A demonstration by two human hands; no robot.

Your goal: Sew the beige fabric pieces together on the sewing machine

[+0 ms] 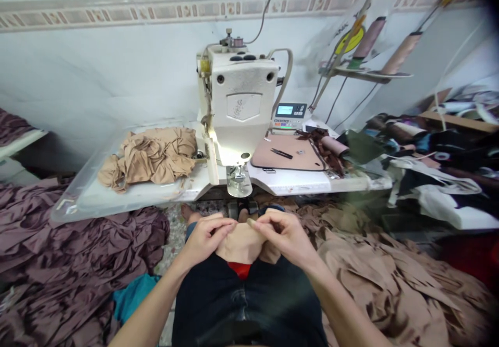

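Note:
A small beige cloth piece [241, 243] is stretched between my hands above my lap, in front of the sewing machine [244, 92]. My left hand [208, 235] pinches its upper left edge between thumb and fingers. At the upper right edge, my right hand [283, 232] pinches the cloth the same way. Part of the cloth hangs below my right fingers. A bit of red [239, 270] shows under the cloth. The machine's needle area and rounded metal arm end [239, 183] are just beyond my hands, not touching them.
Crumpled beige fabric [156, 157] lies on the table's left side. Black snips [281, 153] rest on a pinkish mat [268, 149] at right. Purple-brown fabric [78, 264] is heaped at lower left, tan fabric [382, 284] at lower right. A thread stand [366, 71] rises behind.

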